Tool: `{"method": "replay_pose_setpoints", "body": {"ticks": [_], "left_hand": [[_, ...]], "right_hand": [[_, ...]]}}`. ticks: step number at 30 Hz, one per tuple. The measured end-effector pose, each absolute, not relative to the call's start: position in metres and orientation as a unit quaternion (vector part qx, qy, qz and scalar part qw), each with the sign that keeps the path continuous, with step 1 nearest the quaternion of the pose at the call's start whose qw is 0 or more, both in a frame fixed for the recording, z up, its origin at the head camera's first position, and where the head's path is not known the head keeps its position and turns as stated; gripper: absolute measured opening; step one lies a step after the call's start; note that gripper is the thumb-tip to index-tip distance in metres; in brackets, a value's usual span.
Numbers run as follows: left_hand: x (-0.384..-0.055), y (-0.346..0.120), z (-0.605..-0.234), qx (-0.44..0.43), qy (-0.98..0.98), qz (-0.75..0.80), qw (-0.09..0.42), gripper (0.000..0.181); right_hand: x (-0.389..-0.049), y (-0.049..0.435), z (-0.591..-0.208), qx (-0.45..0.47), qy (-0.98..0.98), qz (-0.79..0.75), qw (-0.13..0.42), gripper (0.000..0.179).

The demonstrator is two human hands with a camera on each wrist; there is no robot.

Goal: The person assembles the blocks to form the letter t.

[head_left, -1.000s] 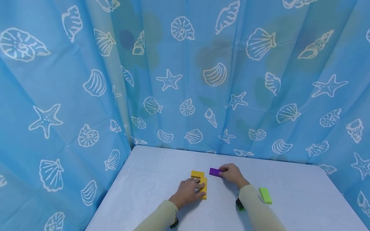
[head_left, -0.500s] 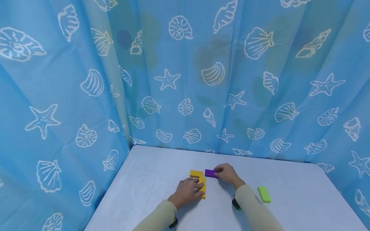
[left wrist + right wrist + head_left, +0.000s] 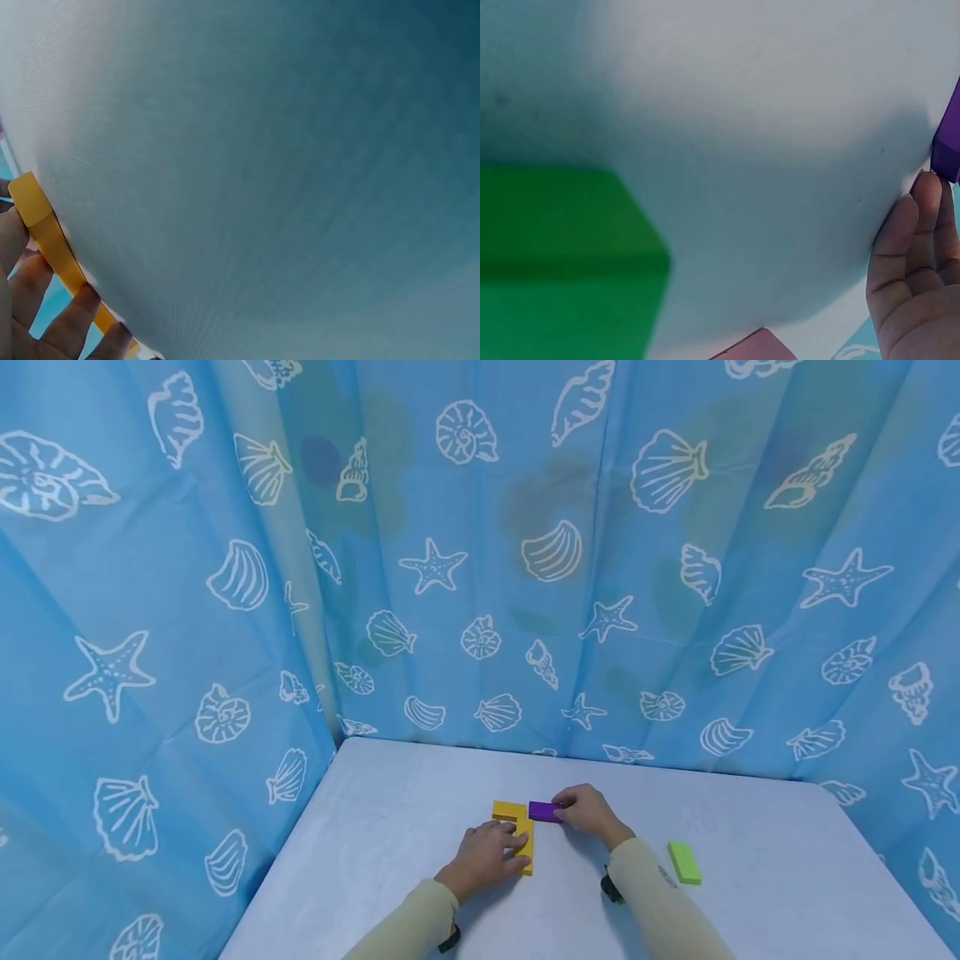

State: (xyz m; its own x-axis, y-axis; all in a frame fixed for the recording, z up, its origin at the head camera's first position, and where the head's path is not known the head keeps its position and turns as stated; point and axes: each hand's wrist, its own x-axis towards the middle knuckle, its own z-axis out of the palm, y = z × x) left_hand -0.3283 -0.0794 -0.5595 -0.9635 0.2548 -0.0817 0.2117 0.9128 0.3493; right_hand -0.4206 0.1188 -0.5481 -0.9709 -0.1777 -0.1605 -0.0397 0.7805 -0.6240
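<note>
Two yellow blocks lie at an angle to each other in the head view: one crosswise yellow block point(image 3: 508, 810) at the back and one lengthwise yellow block point(image 3: 527, 831) in front of it. My left hand point(image 3: 486, 857) rests on the lengthwise one with spread fingers. In the left wrist view, fingertips point(image 3: 86, 296) touch along the side of a yellow block point(image 3: 56, 244). My right hand point(image 3: 588, 812) pinches the right end of a purple block point(image 3: 542, 811), whose left end sits close to the yellow corner. The right wrist view shows only part of the purple block point(image 3: 950, 135).
A light green block point(image 3: 684, 863) lies on the white table point(image 3: 787, 868), right of my right forearm. A green block point(image 3: 570, 262) looms blurred in the right wrist view, with a pink shape point(image 3: 757, 346) below. A blue shell-patterned curtain point(image 3: 480, 568) rises behind.
My right hand has slid the purple block left, narrowing the gap to the yellow blocks. The left hand stays on the yellow block. The head view has shifted slightly.
</note>
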Motion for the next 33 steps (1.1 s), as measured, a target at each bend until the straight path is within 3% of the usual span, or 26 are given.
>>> {"method": "replay_pose_setpoints", "body": {"ticks": [33], "left_hand": [[-0.3278, -0.0804, -0.5614, 0.128, 0.975, 0.172, 0.052, 0.050]], "right_hand": [[-0.4112, 0.1137, -0.5479, -0.060, 0.936, -0.332, 0.100, 0.021]]}}
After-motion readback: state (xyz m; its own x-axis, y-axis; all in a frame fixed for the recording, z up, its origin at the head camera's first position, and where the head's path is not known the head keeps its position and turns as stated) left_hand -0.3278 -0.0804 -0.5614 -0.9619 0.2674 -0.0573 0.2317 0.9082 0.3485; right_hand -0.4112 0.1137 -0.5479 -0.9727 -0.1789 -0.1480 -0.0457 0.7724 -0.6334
